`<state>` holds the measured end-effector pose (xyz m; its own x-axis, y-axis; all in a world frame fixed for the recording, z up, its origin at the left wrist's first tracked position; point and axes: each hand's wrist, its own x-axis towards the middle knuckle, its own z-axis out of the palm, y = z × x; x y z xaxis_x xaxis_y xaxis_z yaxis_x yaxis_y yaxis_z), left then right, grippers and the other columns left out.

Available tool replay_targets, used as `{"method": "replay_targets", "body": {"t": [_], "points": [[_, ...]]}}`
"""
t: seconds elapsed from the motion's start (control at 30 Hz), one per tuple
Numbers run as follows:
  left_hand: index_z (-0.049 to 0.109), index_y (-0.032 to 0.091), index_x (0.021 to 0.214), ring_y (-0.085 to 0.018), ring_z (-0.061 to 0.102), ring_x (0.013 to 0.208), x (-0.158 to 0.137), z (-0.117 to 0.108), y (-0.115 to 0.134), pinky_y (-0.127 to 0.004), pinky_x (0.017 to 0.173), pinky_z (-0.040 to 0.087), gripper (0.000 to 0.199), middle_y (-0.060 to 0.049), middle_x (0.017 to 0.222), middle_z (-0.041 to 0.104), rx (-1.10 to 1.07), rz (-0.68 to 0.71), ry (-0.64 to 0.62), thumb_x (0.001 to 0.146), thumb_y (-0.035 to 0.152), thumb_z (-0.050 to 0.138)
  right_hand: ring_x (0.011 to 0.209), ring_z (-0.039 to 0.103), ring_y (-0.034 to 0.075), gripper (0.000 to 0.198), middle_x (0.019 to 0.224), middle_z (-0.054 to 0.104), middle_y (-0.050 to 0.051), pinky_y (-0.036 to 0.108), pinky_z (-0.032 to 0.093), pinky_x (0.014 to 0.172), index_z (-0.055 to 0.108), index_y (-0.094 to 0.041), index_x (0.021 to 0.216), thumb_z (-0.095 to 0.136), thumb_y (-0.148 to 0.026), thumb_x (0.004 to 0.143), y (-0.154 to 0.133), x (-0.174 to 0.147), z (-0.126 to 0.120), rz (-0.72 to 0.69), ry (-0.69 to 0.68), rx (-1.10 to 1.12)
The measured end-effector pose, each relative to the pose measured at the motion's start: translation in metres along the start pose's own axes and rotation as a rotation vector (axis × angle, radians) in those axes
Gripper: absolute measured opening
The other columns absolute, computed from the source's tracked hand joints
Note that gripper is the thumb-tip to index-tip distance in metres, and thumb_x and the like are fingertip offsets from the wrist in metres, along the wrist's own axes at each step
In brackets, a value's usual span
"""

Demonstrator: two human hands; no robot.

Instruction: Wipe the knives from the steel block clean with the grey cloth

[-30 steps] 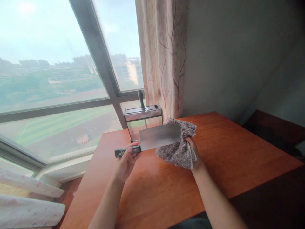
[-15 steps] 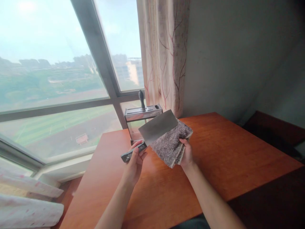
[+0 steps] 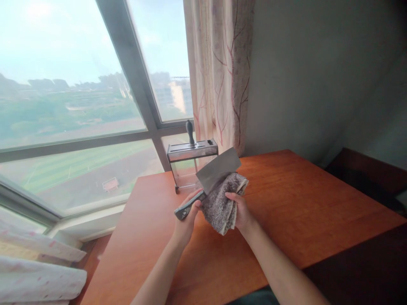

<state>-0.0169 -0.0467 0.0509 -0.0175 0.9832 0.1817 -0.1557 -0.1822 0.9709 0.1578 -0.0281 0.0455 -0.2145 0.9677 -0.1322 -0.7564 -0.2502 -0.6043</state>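
Observation:
A cleaver with a broad grey blade points up and to the right above the table. My left hand is closed around its dark handle. In my right hand is a folded grey-brown fluffy cloth, pinched with the thumb on top. The cloth lies against the lower edge of the blade and hides part of it. Behind the blade stands a clear-sided knife block with a slotted metal top, and the dark handle of another knife sticks up out of it.
The reddish-brown wooden table spreads beneath both hands. At its left and far side are large windows. A patterned curtain hangs behind the knife block, and a pale curtain is at lower left.
The cleaver has shifted a little to the right with my left hand. My right hand and the cloth have slid left and down along the blade toward the handle.

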Motion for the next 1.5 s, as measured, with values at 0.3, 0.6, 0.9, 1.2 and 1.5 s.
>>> {"method": "replay_targets", "body": {"t": [0.3, 0.6, 0.9, 1.2, 1.5], "points": [[0.055, 0.016, 0.127, -0.02, 0.065, 0.077, 0.003, -0.006, 0.002, -0.035, 0.079, 0.048, 0.047, -0.01, 0.094, 0.072, -0.167, -0.032, -0.026, 0.085, 0.036, 0.06, 0.092, 0.068, 0.026, 0.026, 0.086, 0.074, 0.007, 0.039, 0.052, 0.083, 0.066, -0.015, 0.095, 0.057, -0.03, 0.076, -0.004, 0.005, 0.004, 0.201, -0.177, 0.105], [0.057, 0.016, 0.123, -0.021, 0.068, 0.082, 0.008, -0.016, 0.008, -0.035, 0.081, 0.048, 0.045, -0.012, 0.094, 0.073, -0.36, -0.113, -0.032, 0.083, 0.038, 0.06, 0.094, 0.067, 0.022, 0.026, 0.098, 0.073, 0.003, 0.034, 0.053, 0.084, 0.065, -0.017, 0.101, 0.06, -0.022, 0.076, -0.008, 0.007, 0.003, 0.002, -0.015, 0.168], [0.057, 0.015, 0.123, -0.022, 0.066, 0.08, 0.008, -0.016, 0.009, -0.034, 0.074, 0.046, 0.046, -0.013, 0.094, 0.072, -0.361, -0.066, -0.063, 0.082, 0.036, 0.062, 0.094, 0.067, 0.024, 0.025, 0.098, 0.073, 0.002, 0.039, 0.054, 0.084, 0.066, -0.021, 0.1, 0.061, -0.026, 0.076, -0.015, 0.004, -0.001, -0.048, -0.034, 0.187], [0.055, 0.019, 0.125, -0.021, 0.065, 0.085, 0.008, -0.022, 0.01, -0.032, 0.074, 0.045, 0.045, -0.012, 0.096, 0.071, -0.392, -0.066, -0.083, 0.084, 0.035, 0.061, 0.1, 0.065, 0.024, 0.027, 0.098, 0.073, 0.002, 0.04, 0.052, 0.09, 0.066, -0.019, 0.101, 0.059, -0.019, 0.075, -0.015, 0.0, 0.002, -0.03, -0.092, 0.18], [0.057, 0.019, 0.123, -0.02, 0.064, 0.08, 0.01, -0.028, 0.01, -0.032, 0.075, 0.045, 0.046, -0.011, 0.092, 0.072, -0.412, -0.043, -0.084, 0.082, 0.04, 0.062, 0.098, 0.066, 0.025, 0.022, 0.095, 0.074, 0.003, 0.042, 0.052, 0.089, 0.068, -0.019, 0.093, 0.061, -0.025, 0.073, -0.02, -0.002, -0.004, 0.048, -0.056, 0.229]]}}
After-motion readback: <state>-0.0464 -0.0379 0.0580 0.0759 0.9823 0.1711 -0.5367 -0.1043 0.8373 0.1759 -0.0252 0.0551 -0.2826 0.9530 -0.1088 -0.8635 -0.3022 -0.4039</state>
